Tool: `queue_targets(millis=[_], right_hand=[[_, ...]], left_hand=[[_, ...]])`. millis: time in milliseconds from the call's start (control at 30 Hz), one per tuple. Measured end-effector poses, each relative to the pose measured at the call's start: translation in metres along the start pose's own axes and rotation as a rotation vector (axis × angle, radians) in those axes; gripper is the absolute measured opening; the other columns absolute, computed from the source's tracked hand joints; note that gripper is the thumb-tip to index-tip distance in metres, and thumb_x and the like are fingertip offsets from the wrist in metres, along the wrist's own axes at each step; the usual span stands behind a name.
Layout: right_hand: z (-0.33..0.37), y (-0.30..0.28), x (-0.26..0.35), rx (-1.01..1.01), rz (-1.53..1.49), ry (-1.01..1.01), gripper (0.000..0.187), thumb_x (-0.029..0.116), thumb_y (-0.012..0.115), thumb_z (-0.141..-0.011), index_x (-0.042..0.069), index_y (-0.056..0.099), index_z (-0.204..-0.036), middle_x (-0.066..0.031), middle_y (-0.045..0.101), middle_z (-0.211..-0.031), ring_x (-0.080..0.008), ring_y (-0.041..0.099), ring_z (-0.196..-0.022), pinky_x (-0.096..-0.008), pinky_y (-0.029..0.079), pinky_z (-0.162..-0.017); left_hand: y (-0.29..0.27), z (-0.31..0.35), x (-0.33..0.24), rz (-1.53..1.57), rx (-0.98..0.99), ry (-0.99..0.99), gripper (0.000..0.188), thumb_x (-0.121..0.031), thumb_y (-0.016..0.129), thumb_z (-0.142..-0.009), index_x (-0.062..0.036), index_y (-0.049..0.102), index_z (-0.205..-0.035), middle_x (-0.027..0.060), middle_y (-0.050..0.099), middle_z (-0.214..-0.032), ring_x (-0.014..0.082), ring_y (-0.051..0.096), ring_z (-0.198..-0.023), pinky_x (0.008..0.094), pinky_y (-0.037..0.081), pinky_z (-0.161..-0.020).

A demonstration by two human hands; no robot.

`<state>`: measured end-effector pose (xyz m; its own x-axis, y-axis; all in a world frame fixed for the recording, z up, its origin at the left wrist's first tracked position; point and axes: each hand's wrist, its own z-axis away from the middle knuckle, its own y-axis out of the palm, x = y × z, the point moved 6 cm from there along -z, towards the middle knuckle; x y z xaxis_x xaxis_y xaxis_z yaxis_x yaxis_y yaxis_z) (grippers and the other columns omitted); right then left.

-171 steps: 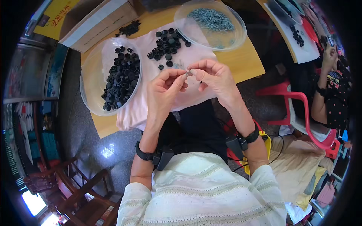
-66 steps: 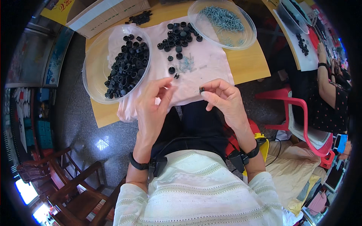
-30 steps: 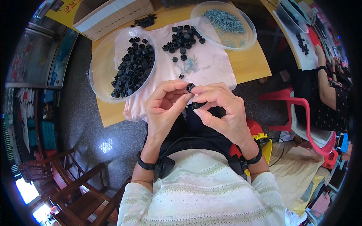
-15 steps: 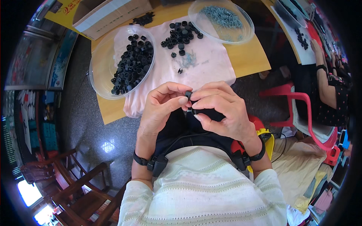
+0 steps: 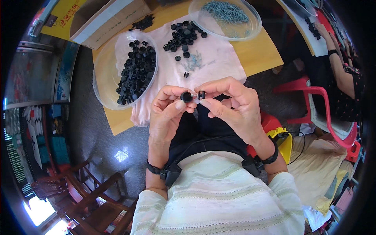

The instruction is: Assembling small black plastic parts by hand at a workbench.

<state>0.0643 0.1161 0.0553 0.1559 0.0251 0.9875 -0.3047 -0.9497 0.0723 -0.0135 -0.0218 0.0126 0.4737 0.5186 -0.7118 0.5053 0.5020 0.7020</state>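
My left hand (image 5: 166, 113) pinches a round black plastic cap (image 5: 185, 97) between thumb and fingers. A smaller black plastic piece (image 5: 201, 95) is gripped at the fingertips of my right hand (image 5: 237, 103). A thin metallic bit, perhaps a screw, shows in the narrow gap between the two parts; whether it joins them I cannot tell. Beyond my hands, a pink cloth (image 5: 219, 62) carries a heap of black caps (image 5: 184, 37), a few tiny blue-grey pieces (image 5: 194, 60) and one small black part (image 5: 186, 74).
At left stands a clear tub (image 5: 98, 70) of black caps; another clear tub (image 5: 252, 33) at far right holds many small metallic pieces. Behind are a cardboard box (image 5: 111, 23) and small black parts (image 5: 143, 22). A red chair (image 5: 323, 94) and a person's arm (image 5: 340, 80) are right.
My hands have drawn slightly apart. The right fingers have opened out from over the parts, so the cap and the smaller black piece now show side by side.
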Motion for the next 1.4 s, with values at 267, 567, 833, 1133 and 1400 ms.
queue_targets(millis=[267, 567, 833, 1133, 1400], right_hand=[[-0.003, 0.005, 0.015, 0.032, 0.117, -0.076, 0.016, 0.001, 0.066, -0.082, -0.003, 0.062, -0.098, -0.0093, 0.068, -0.088, -0.0105, 0.067, -0.079, -0.0215, 0.056, -0.058], [-0.006, 0.008, 0.019, 0.035, 0.180, -0.124, 0.016, 0.001, 0.067, -0.081, -0.002, 0.061, -0.096, -0.0088, 0.066, -0.088, -0.0124, 0.067, -0.077, -0.0228, 0.056, -0.057], [-0.007, 0.007, 0.016, 0.019, 0.271, -0.145, 0.017, -0.001, 0.067, -0.079, -0.001, 0.061, -0.095, -0.0095, 0.064, -0.084, -0.0149, 0.066, -0.073, -0.0249, 0.056, -0.056], [-0.001, 0.002, 0.011, -0.068, 0.365, -0.277, 0.017, -0.003, 0.068, -0.078, -0.002, 0.065, -0.095, -0.0118, 0.068, -0.090, -0.0208, 0.067, -0.074, -0.0277, 0.054, -0.064], [0.005, 0.004, 0.020, -0.071, 0.508, -0.429, 0.028, -0.006, 0.066, -0.077, -0.002, 0.065, -0.105, -0.0144, 0.067, -0.095, -0.0242, 0.067, -0.082, -0.0293, 0.054, -0.069]], left_hand=[[-0.003, 0.002, 0.002, 0.023, 0.003, 0.016, 0.021, 0.000, 0.061, -0.087, 0.0001, 0.058, -0.107, 0.0174, 0.063, -0.106, 0.0187, 0.065, -0.087, 0.0271, 0.055, -0.076], [-0.003, 0.000, 0.001, -0.016, -0.056, 0.013, 0.023, 0.002, 0.063, -0.084, 0.0017, 0.059, -0.107, 0.0159, 0.063, -0.104, 0.0180, 0.065, -0.086, 0.0275, 0.056, -0.077], [0.005, -0.002, -0.006, -0.234, -0.043, 0.111, 0.024, 0.007, 0.065, -0.082, 0.0038, 0.061, -0.106, 0.0132, 0.064, -0.102, 0.0174, 0.065, -0.088, 0.0300, 0.058, -0.078], [0.010, -0.004, -0.005, -0.302, -0.049, 0.160, 0.024, 0.010, 0.064, -0.081, 0.0049, 0.062, -0.104, 0.0126, 0.064, -0.100, 0.0178, 0.065, -0.090, 0.0314, 0.058, -0.079], [0.011, -0.003, -0.001, -0.257, -0.093, 0.139, 0.025, 0.010, 0.064, -0.081, 0.0052, 0.061, -0.105, 0.0127, 0.065, -0.099, 0.0183, 0.066, -0.088, 0.0310, 0.057, -0.079]])
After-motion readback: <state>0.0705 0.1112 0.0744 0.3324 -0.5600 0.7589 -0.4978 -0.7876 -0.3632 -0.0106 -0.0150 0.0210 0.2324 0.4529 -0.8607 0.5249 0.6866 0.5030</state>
